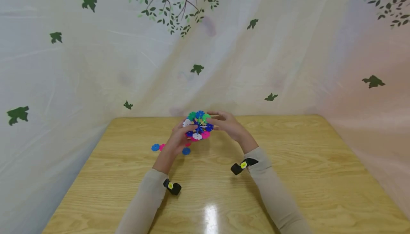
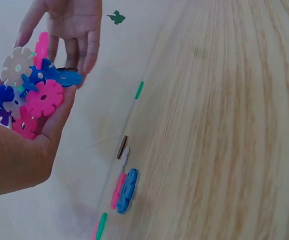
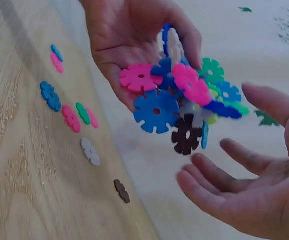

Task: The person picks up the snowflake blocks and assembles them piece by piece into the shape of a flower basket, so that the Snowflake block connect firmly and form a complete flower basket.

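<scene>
Two hands are raised over the far part of the counter [image 1: 304, 177] in the head view. The left hand [image 1: 177, 138] holds a cluster of notched discs [image 1: 199, 134] above the surface, thumb across its left side; the right hand [image 1: 231, 126] is at its right edge. One loose blue disc [image 1: 186, 151] lies on the near side, with a second blue disc [image 1: 155, 147] and a pink disc [image 1: 161, 146] farther left.

From the left wrist, the left hand cups the cluster, its pink, white and blue pieces slotted together at angles. A green disc [image 2: 139, 90] and a brown disc [image 2: 122, 148] lie apart on the counter.

From the right wrist, the right hand's fingers are spread, pinching nothing, with a gap to the cluster. Eight loose pieces show, a white disc [image 3: 90, 152] among them. Joining seems well advanced, many pieces already locked in; how many of these are still needed, I cannot tell.
</scene>
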A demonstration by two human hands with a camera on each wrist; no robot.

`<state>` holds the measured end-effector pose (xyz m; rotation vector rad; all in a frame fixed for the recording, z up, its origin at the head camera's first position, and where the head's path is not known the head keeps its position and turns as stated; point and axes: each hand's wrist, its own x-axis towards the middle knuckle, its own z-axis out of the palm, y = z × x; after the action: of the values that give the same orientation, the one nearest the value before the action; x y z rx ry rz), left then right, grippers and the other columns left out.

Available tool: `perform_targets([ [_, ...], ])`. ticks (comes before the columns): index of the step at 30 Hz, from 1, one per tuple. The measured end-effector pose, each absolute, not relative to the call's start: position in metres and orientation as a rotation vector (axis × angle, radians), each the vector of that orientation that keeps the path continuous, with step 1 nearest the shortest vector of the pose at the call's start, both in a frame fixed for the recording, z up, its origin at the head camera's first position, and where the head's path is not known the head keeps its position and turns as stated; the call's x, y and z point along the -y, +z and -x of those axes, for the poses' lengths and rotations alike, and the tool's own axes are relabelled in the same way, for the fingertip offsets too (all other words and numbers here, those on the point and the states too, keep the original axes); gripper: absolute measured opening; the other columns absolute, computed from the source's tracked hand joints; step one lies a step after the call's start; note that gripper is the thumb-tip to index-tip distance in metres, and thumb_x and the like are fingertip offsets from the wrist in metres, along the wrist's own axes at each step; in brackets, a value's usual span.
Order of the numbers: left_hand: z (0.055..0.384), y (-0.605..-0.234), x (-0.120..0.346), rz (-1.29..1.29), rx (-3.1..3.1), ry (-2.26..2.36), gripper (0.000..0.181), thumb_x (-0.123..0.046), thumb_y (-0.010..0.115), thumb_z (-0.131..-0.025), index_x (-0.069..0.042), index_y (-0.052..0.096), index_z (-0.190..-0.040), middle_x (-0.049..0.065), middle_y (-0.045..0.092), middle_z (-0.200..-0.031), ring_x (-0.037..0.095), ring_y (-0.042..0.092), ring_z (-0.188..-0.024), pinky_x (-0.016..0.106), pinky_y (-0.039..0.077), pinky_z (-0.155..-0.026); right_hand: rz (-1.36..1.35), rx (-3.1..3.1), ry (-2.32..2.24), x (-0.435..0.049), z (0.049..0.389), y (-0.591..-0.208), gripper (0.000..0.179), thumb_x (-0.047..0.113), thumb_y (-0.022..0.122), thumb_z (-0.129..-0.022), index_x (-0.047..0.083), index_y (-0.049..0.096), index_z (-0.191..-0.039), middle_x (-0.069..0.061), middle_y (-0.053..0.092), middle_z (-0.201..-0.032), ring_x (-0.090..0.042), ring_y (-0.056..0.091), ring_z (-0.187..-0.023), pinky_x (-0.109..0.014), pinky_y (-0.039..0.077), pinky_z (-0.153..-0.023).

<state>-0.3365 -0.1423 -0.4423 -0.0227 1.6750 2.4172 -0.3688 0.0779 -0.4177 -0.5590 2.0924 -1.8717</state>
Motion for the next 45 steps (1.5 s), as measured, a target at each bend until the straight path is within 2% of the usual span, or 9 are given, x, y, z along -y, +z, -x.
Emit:
perform_targets([
  [6,0.337,-0.445,0.128,-0.071,-1.574,2.404,0.056,-0.008,0.057,-0.1,-0.014,0.039,-0.152,0.004,0.059,-0.124,0.016,0.065,-0.104,0.029,0.06,-0.081,0.536,-1.779,-1.897,-0.105,0.374,-0.423,0.049,0.005,0.048,-0.106,0.002,0.037,-0.155,-0.012,0.064,-0.13,-0.023,0.064,-0.117,-0.059,0.039,-0.116],
  [14,0.344,-0.445,0.103,-0.168,-1.46,2.359,0.052,-0.018,0.044,-0.106,-0.004,0.031,-0.154,0.006,0.059,-0.123,0.014,0.065,-0.102,0.031,0.059,-0.082,0.42,-1.791,-1.919,-0.138,0.378,-0.42,0.051,0.011,0.049,-0.107,-0.005,0.034,-0.153,-0.001,0.069,-0.114,-0.017,0.068,-0.106,-0.059,0.038,-0.116],
  [19,0.346,-0.446,0.087,-0.224,-1.445,2.309,0.029,-0.014,0.04,-0.107,-0.006,0.048,-0.134,0.001,0.064,-0.111,0.014,0.063,-0.099,0.035,0.056,-0.089,0.396,-1.874,-1.885,-0.167,0.382,-0.421,0.051,0.012,0.047,-0.108,-0.007,0.032,-0.153,0.003,0.069,-0.112,-0.015,0.068,-0.107,-0.054,0.044,-0.113],
  [23,0.347,-0.451,0.074,-0.228,-1.455,2.274,0.017,-0.012,0.039,-0.107,-0.014,0.057,-0.108,-0.001,0.063,-0.106,0.015,0.063,-0.099,0.05,0.048,-0.108,0.392,-1.906,-1.848,-0.19,0.382,-0.426,0.053,0.013,0.047,-0.108,-0.008,0.03,-0.154,0.005,0.069,-0.112,-0.015,0.066,-0.109,-0.056,0.04,-0.116],
  [27,0.351,-0.457,0.059,-0.157,-1.452,2.261,0.017,-0.012,0.041,-0.107,-0.013,0.057,-0.101,0.009,0.051,-0.121,0.019,0.056,-0.105,0.062,0.033,-0.119,0.386,-1.926,-1.808,-0.209,0.382,-0.435,0.052,0.015,0.043,-0.11,-0.013,0.031,-0.152,0.001,0.071,-0.115,-0.015,0.067,-0.11,-0.058,0.036,-0.118],
  [33,0.359,-0.462,0.04,-0.059,-1.458,2.229,0.008,-0.011,0.046,-0.105,-0.01,0.049,-0.097,0.027,0.032,-0.149,0.039,0.04,-0.135,0.061,0.034,-0.118,0.332,-1.963,-1.775,-0.223,0.381,-0.445,0.054,0.019,0.044,-0.11,-0.015,0.033,-0.151,-0.015,0.065,-0.133,-0.015,0.068,-0.11,-0.053,0.043,-0.114],
  [36,0.363,-0.465,0.036,-0.045,-1.485,2.207,0.011,-0.011,0.048,-0.104,-0.01,0.051,-0.094,0.022,0.043,-0.138,0.041,0.042,-0.136,0.061,0.038,-0.116,0.316,-1.951,-1.782,-0.227,0.382,-0.448,0.055,0.018,0.045,-0.11,-0.016,0.031,-0.15,-0.012,0.067,-0.128,-0.014,0.069,-0.107,-0.049,0.046,-0.112],
  [41,0.367,-0.47,0.032,-0.017,-1.566,2.157,0.013,-0.01,0.052,-0.102,-0.01,0.056,-0.09,0.008,0.055,-0.106,0.035,0.055,-0.117,0.057,0.044,-0.112,0.29,-1.916,-1.794,-0.232,0.384,-0.456,0.056,0.014,0.045,-0.109,-0.019,0.025,-0.151,-0.001,0.069,-0.112,-0.012,0.07,-0.101,-0.044,0.05,-0.108],
  [45,0.368,-0.472,0.031,-0.014,-1.625,2.112,0.014,-0.01,0.052,-0.102,-0.001,0.058,-0.11,0.019,0.055,-0.131,0.043,0.051,-0.132,0.055,0.044,-0.113,0.293,-1.929,-1.779,-0.235,0.387,-0.462,0.059,0.013,0.045,-0.109,-0.019,0.02,-0.152,-0.008,0.069,-0.118,-0.011,0.07,-0.101,-0.042,0.052,-0.106],
])
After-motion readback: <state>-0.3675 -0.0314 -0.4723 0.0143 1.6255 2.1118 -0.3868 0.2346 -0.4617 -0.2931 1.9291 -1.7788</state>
